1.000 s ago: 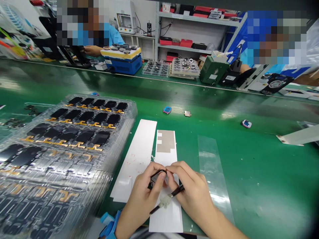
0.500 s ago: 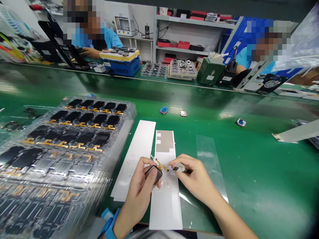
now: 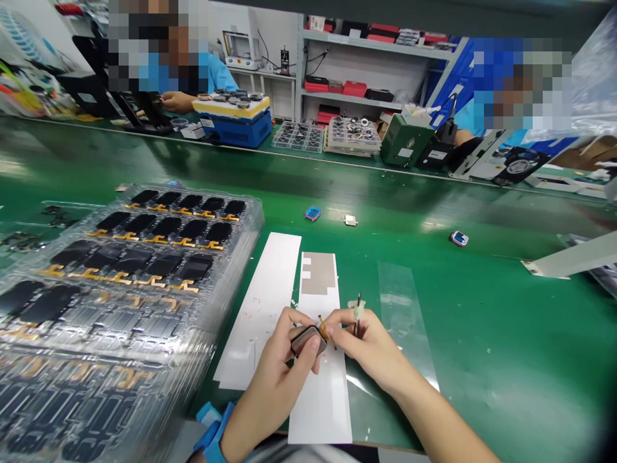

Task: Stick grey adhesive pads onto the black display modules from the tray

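Observation:
My left hand (image 3: 289, 350) grips a small watch display (image 3: 306, 339) with a dark, rounded-corner face, thumb pressed on its front. A thin orange flex cable (image 3: 322, 326) sticks out from the display's right side. At this cable are the pinched thumb and forefinger of my right hand (image 3: 359, 337). What looks like tweezers (image 3: 357, 310), dark and thin with a pale wrapped part, stands upright in my right hand; its lower end is hidden. Below both hands lies a white strip (image 3: 321, 411) with a grey adhesive sheet (image 3: 319, 273) at its far end.
Clear plastic trays (image 3: 231, 257) of watch displays are stacked on the left. Another white strip (image 3: 260, 302) and a transparent film (image 3: 405, 315) flank my hands. Small watch parts (image 3: 313, 213) lie farther back. Two people sit beyond the green bench (image 3: 520, 334).
My hands have come closer together, the display shifting right. My right fingertips have reached the flex cable, and the tweezers-like tool has swung from lying sideways to upright.

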`<action>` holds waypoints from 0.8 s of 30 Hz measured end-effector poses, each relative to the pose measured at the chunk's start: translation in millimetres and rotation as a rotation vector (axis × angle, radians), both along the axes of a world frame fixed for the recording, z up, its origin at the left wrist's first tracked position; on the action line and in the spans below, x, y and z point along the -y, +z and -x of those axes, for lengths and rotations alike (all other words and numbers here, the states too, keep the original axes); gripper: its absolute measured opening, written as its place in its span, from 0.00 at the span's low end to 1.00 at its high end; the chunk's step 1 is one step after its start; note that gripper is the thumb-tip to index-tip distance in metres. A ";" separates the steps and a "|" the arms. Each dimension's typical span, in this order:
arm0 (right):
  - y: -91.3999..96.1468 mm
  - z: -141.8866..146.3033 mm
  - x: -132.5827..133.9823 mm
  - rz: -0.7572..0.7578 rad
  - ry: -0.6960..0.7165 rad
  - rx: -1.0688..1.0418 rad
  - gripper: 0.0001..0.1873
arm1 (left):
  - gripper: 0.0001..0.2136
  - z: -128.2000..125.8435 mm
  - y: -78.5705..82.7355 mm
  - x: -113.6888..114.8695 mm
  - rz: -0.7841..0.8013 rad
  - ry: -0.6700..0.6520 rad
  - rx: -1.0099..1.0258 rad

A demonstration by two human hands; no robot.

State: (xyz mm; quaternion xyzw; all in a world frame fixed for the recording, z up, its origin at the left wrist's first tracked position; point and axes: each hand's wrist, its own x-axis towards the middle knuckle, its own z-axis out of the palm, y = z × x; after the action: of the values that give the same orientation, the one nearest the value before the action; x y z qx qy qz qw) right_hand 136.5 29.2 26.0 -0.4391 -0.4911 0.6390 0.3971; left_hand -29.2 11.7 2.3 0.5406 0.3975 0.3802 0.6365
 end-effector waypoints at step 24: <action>-0.4 4.8 7.8 -0.164 -0.131 0.282 0.09 | 0.11 2.4 1.1 1.1 0.045 -0.054 -0.067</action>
State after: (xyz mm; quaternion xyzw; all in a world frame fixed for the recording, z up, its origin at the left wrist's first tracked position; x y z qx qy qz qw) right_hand 131.7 21.4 25.6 -0.5216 -0.5627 0.5016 0.3996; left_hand -31.6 10.6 3.5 0.5490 0.4123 0.3354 0.6451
